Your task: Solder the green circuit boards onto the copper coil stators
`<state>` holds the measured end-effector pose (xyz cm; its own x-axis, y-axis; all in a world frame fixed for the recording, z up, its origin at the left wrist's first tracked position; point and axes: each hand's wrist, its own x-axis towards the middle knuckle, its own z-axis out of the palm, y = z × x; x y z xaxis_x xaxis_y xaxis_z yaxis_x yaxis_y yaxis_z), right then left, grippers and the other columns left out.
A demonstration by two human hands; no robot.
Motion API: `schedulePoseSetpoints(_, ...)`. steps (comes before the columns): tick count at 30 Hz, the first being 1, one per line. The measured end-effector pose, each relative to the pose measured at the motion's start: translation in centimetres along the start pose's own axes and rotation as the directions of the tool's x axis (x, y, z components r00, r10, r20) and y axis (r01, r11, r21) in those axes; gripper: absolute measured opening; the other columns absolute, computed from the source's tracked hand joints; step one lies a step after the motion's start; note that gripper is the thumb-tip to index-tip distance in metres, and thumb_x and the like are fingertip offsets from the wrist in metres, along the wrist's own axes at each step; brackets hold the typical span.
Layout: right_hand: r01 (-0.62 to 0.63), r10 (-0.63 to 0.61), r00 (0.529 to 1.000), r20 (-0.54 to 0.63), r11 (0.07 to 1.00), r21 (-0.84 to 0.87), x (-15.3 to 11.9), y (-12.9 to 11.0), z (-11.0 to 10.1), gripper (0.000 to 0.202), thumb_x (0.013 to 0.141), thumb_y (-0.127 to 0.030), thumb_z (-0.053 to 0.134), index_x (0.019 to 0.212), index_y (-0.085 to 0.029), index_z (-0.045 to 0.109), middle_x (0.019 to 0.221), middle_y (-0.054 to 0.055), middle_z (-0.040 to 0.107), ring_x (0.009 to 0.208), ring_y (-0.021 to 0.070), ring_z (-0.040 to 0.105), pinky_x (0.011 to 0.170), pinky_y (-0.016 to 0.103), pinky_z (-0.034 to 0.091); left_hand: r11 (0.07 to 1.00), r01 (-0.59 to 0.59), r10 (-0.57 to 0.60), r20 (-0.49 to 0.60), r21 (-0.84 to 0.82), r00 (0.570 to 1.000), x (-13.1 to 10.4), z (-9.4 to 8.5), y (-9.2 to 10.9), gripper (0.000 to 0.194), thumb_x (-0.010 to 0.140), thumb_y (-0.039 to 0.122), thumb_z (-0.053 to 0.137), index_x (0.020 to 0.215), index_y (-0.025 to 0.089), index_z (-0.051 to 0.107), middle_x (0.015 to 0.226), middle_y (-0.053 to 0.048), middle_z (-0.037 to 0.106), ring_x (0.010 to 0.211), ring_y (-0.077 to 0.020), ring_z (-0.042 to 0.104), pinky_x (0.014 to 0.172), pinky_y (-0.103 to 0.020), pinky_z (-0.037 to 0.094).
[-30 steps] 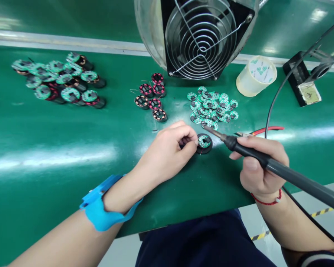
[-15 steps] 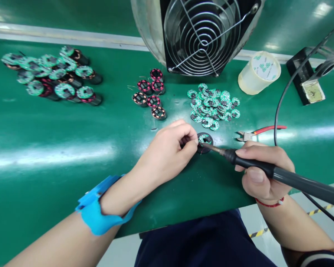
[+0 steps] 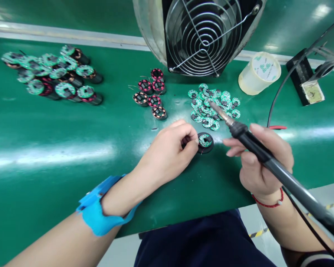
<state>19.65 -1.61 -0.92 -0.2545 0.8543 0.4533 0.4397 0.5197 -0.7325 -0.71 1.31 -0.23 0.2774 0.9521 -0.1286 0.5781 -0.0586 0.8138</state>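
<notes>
My right hand (image 3: 264,159) grips a soldering iron (image 3: 256,150), raised with its tip pointing up and left in front of the pile of small round circuit boards (image 3: 203,110). My left hand (image 3: 174,148) rests low over the bench, thumb and forefinger pinched together at the left edge of a black round holder (image 3: 209,149). What the pinch holds is too small or hidden to make out. On that holder sits a green ring-shaped circuit board (image 3: 203,140) with a dark part on it. A thin wire end shows below the board.
Wound motor stators (image 3: 159,112) stand left of the boards. Farther left are stators topped with boards (image 3: 65,90). A caged fan (image 3: 204,42) hangs behind, with a tape roll (image 3: 256,79) and an iron stand (image 3: 302,79) at right. Red-handled cutters (image 3: 278,127) lie mostly behind my right hand.
The soldering iron's tip has lifted off the board on the holder and swung up and away. My right hand has tilted with it, now covering most of the cutters. My left hand stays put.
</notes>
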Motion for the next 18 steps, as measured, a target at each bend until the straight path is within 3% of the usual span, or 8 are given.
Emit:
schedulePoseSetpoints(2, -0.003, 0.003, 1.0, -0.01, 1.0, 0.026, 0.6, -0.1, 0.7, 0.047, 0.099, -0.021, 0.047, 0.143, -0.033, 0.039, 0.113, 0.002, 0.073, 0.092, 0.0182, 0.072, 0.073, 0.034, 0.061, 1.0, 0.001, -0.001, 0.004, 0.001, 1.0, 0.0, 0.1, 0.0, 0.016, 0.081, 0.014, 0.048, 0.068, 0.018, 0.057, 0.071, 0.001, 0.053, 0.064, -0.012, 0.05, 0.057, -0.026, 0.036)
schedulePoseSetpoints(4, 0.013, -0.006, 0.991, 0.134, 0.999, -0.051, 1.1, 0.0, 1.3, 0.048, 0.096, -0.014, 0.047, 0.141, -0.032, 0.043, 0.117, 0.003, 0.071, 0.101, 0.0199, 0.069, 0.083, 0.038, 0.059, 1.0, -0.003, 0.003, 0.0, 0.008, 1.0, 0.0, 0.1, 0.0, 0.016, 0.08, 0.013, 0.048, 0.067, 0.018, 0.055, 0.07, 0.002, 0.052, 0.063, -0.0121, 0.049, 0.057, -0.026, 0.036)
schedulePoseSetpoints(6, 0.065, -0.022, 0.953, 0.303, 0.989, -0.131, 1.4, 0.2, 1.6, 0.048, 0.094, -0.011, 0.047, 0.139, -0.029, 0.045, 0.122, 0.005, 0.069, 0.11, 0.0222, 0.064, 0.092, 0.042, 0.055, 1.0, -0.011, 0.011, -0.007, 0.014, 1.0, 0.0, 0.2, 0.0, 0.017, 0.081, 0.013, 0.048, 0.066, 0.018, 0.053, 0.069, 0.002, 0.05, 0.063, -0.0121, 0.048, 0.057, -0.026, 0.035)
schedulePoseSetpoints(8, 0.094, -0.03, 0.923, 0.383, 0.984, -0.151, 1.6, 0.6, 1.7, 0.047, 0.094, -0.01, 0.045, 0.139, -0.026, 0.044, 0.125, 0.007, 0.067, 0.111, 0.0225, 0.062, 0.093, 0.042, 0.053, 1.0, -0.019, 0.019, -0.007, 0.016, 1.0, 0.0, 0.2, 0.0, 0.018, 0.082, 0.013, 0.047, 0.065, 0.018, 0.051, 0.069, 0.002, 0.049, 0.063, -0.0123, 0.048, 0.059, -0.027, 0.036)
schedulePoseSetpoints(12, 0.074, -0.005, 0.924, 0.381, 0.983, -0.167, 1.6, 1.0, 1.9, 0.046, 0.095, -0.012, 0.046, 0.139, -0.026, 0.042, 0.118, 0.008, 0.068, 0.102, 0.0223, 0.063, 0.089, 0.042, 0.052, 1.0, -0.009, 0.009, 0.004, 0.017, 1.0, -0.1, -0.2, -0.3, 0.014, 0.079, 0.009, 0.046, 0.071, 0.018, 0.051, 0.073, 0.001, 0.052, 0.069, -0.0139, 0.05, 0.063, -0.028, 0.038)
schedulePoseSetpoints(18, 0.086, -0.003, 0.961, 0.275, 0.954, -0.288, 1.3, 0.9, 2.7, 0.038, 0.094, -0.034, 0.057, 0.129, -0.021, 0.05, 0.101, 0.01, 0.068, 0.09, 0.0261, 0.061, 0.077, 0.041, 0.053, 0.996, -0.084, 0.079, 0.104, 0.04, 0.991, -0.4, -0.8, -1.1, 0.009, 0.08, 0.013, 0.051, 0.086, 0.018, 0.055, 0.087, -0.001, 0.056, 0.081, -0.0174, 0.054, 0.071, -0.031, 0.043)
